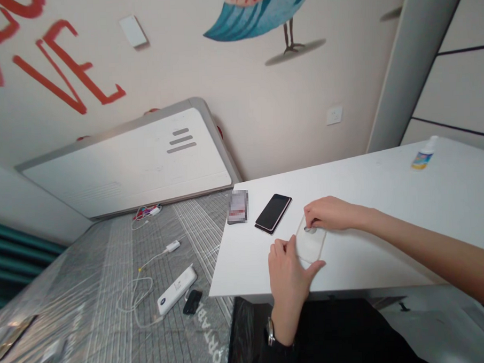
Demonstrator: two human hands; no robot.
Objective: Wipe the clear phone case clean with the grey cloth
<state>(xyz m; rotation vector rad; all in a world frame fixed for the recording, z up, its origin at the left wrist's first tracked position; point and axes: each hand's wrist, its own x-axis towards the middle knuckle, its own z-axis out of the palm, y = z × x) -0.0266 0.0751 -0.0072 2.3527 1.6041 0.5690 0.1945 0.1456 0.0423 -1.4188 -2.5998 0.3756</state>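
Observation:
A pale, see-through phone case (311, 248) lies flat on the white table (361, 262). My left hand (288, 270), with a watch (270, 331) on its wrist, steadies the case, fingers along its left edge and thumb at its bottom edge. At the upper end of the case, my right hand (327, 213) is closed, its fingertips pressed down on the surface. Something small and whitish shows under those fingertips; its kind is hidden. To the left of the case rests a dark-screened smartphone (274, 213), tilted on the tabletop.
A blurred-out packet (238, 207) sits at the table's left edge. Far right stands a white bottle (424, 153) with a coloured label. On the plastic-covered bed (109, 273) to the left are a white power strip (176, 290), a black device (192, 302) and white cables.

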